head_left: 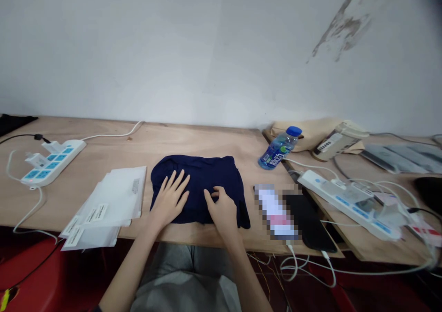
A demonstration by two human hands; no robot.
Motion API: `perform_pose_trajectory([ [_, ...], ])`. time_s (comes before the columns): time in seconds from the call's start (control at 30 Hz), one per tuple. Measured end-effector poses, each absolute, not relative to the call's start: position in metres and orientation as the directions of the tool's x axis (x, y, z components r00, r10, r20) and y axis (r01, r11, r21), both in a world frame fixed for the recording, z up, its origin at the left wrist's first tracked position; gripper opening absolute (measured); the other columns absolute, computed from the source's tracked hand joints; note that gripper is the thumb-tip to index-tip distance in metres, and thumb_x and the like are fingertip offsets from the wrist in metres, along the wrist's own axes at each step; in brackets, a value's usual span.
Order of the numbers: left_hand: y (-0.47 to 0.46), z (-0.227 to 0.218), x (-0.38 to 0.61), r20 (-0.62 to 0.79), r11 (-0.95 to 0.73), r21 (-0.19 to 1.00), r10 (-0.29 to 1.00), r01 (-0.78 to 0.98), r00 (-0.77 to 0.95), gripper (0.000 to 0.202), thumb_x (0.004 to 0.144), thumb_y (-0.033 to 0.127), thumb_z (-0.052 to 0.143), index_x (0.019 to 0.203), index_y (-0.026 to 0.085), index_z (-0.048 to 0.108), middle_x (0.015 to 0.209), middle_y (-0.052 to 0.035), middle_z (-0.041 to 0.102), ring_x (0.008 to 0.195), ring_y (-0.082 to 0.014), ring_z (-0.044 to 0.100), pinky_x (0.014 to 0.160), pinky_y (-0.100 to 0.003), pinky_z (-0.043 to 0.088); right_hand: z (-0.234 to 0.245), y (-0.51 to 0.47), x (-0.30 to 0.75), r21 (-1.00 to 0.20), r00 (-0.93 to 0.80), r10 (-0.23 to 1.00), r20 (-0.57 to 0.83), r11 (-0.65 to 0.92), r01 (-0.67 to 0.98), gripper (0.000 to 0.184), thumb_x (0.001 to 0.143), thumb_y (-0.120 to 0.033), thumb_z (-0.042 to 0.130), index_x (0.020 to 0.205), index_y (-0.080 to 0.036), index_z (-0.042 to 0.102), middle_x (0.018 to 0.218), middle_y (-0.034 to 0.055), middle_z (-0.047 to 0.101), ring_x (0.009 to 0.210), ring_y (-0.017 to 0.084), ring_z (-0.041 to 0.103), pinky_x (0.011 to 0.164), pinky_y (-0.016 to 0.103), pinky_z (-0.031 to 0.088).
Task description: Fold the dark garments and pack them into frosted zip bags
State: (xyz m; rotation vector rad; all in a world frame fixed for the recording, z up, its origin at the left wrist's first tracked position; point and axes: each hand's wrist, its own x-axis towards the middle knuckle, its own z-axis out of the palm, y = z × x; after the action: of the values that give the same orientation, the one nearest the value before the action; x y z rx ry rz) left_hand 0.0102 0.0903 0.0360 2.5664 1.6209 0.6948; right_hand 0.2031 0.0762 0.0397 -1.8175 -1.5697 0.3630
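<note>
A folded piece of dark navy cloth [203, 174], perhaps a garment, lies on the wooden table [203, 139] in front of me. My left hand [170, 199] rests flat on its left part, fingers spread. Over the right part is my right hand [222, 207], its fingers bent and thumb apart from them; no held thing shows in it. The cloth's lower right corner sticks out beyond that hand. To the left of the cloth lies a loose stack of frosted plastic zip bags [119, 190] with white labels.
Right of the cloth lie a pixelated phone [276, 213] and a black phone [309, 222] on charging cables. A blue-capped bottle [279, 148] and a coffee cup [338, 141] stand behind. Power strips sit left [53, 164] and right [348, 204]. A wall [172, 49] rises behind the table.
</note>
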Motion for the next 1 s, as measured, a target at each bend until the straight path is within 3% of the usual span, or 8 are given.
perform_pose_trajectory([
  [0.1, 0.076, 0.043, -0.024, 0.378, -0.324, 0.294, 0.903, 0.899, 0.202, 0.046, 0.097, 0.033, 0.037, 0.141, 0.023, 0.046, 0.144, -0.0088, 0.050, 0.132, -0.0258, 0.047, 0.108, -0.043, 0.039, 0.045, 0.090, 0.206, -0.638, 0.184, 0.970, 0.158, -0.042, 0.769, 0.036, 0.082, -0.050, 0.062, 0.098, -0.018, 0.065, 0.079, 0.0088, 0.073, 0.073, 0.026, 0.069, 0.063, 0.031, 0.045],
  [0.17, 0.063, 0.042, -0.049, 0.385, -0.128, 0.285, 0.923, 0.950, 0.009, 0.041, 0.096, 0.035, 0.040, 0.132, 0.020, 0.055, 0.131, -0.0122, 0.059, 0.119, -0.0273, 0.057, 0.101, -0.042, 0.044, 0.046, 0.097, 0.207, -0.627, 0.155, 0.978, 0.139, -0.034, 0.778, 0.035, 0.077, -0.049, 0.067, 0.094, -0.018, 0.067, 0.079, 0.0099, 0.074, 0.073, 0.027, 0.070, 0.060, 0.031, 0.045],
  [0.33, 0.043, 0.027, -0.084, 0.304, 0.302, 0.261, 0.876, 0.917, -0.375, 0.053, 0.087, 0.051, 0.053, 0.126, 0.015, 0.057, 0.115, -0.0178, 0.058, 0.106, -0.0336, 0.059, 0.084, -0.042, 0.050, 0.042, 0.102, 0.209, -0.626, 0.133, 0.980, 0.145, -0.013, 0.780, 0.029, 0.073, -0.042, 0.071, 0.089, -0.019, 0.068, 0.083, 0.0107, 0.073, 0.076, 0.027, 0.070, 0.060, 0.031, 0.046],
  [0.43, 0.044, 0.021, -0.085, 0.230, 0.358, 0.287, 0.874, 0.888, -0.427, 0.056, 0.084, 0.056, 0.054, 0.124, 0.016, 0.057, 0.113, -0.0164, 0.057, 0.102, -0.0328, 0.060, 0.079, -0.040, 0.050, 0.045, 0.100, 0.207, -0.642, 0.156, 0.979, 0.128, -0.038, 0.765, 0.030, 0.072, -0.040, 0.071, 0.093, -0.019, 0.067, 0.087, 0.0114, 0.073, 0.081, 0.028, 0.070, 0.063, 0.032, 0.048],
  [0.63, 0.051, 0.021, -0.085, 0.148, 0.359, 0.315, 0.896, 0.879, -0.419, 0.032, 0.090, 0.035, 0.045, 0.104, 0.017, 0.067, 0.105, -0.0136, 0.065, 0.089, -0.0268, 0.066, 0.078, -0.036, 0.047, 0.055, 0.094, 0.201, -0.676, 0.159, 0.981, 0.115, -0.040, 0.736, 0.028, 0.076, -0.036, 0.065, 0.099, -0.019, 0.065, 0.090, 0.0094, 0.072, 0.085, 0.028, 0.068, 0.069, 0.034, 0.048],
  [0.77, 0.051, 0.033, -0.094, 0.091, 0.404, 0.311, 0.889, 0.860, -0.450, 0.027, 0.089, 0.034, 0.045, 0.097, 0.020, 0.067, 0.090, -0.0105, 0.071, 0.084, -0.0290, 0.067, 0.074, -0.036, 0.046, 0.058, 0.089, 0.197, -0.631, 0.131, 0.971, 0.200, 0.025, 0.775, 0.028, 0.080, -0.033, 0.060, 0.104, -0.019, 0.064, 0.091, 0.0094, 0.071, 0.087, 0.029, 0.064, 0.072, 0.037, 0.048],
  [0.9, 0.050, 0.050, -0.104, 0.118, 0.460, 0.253, 0.859, 0.851, -0.499, 0.025, 0.086, 0.037, 0.048, 0.093, 0.021, 0.066, 0.082, -0.0108, 0.072, 0.083, -0.0323, 0.066, 0.072, -0.038, 0.045, 0.055, 0.088, 0.193, -0.534, 0.094, 0.948, 0.303, 0.088, 0.841, 0.029, 0.084, -0.028, 0.054, 0.110, -0.018, 0.064, 0.100, 0.0129, 0.069, 0.096, 0.031, 0.062, 0.079, 0.040, 0.047],
  [1.0, 0.049, 0.062, -0.109, 0.170, 0.490, 0.215, 0.833, 0.845, -0.526, 0.022, 0.084, 0.036, 0.050, 0.091, 0.021, 0.064, 0.082, -0.0106, 0.071, 0.081, -0.0314, 0.066, 0.069, -0.037, 0.045, 0.054, 0.091, 0.196, -0.591, 0.040, 0.952, 0.305, 0.156, 0.792, 0.027, 0.085, -0.025, 0.052, 0.108, -0.019, 0.064, 0.098, 0.0104, 0.068, 0.092, 0.027, 0.064, 0.079, 0.038, 0.048],
])
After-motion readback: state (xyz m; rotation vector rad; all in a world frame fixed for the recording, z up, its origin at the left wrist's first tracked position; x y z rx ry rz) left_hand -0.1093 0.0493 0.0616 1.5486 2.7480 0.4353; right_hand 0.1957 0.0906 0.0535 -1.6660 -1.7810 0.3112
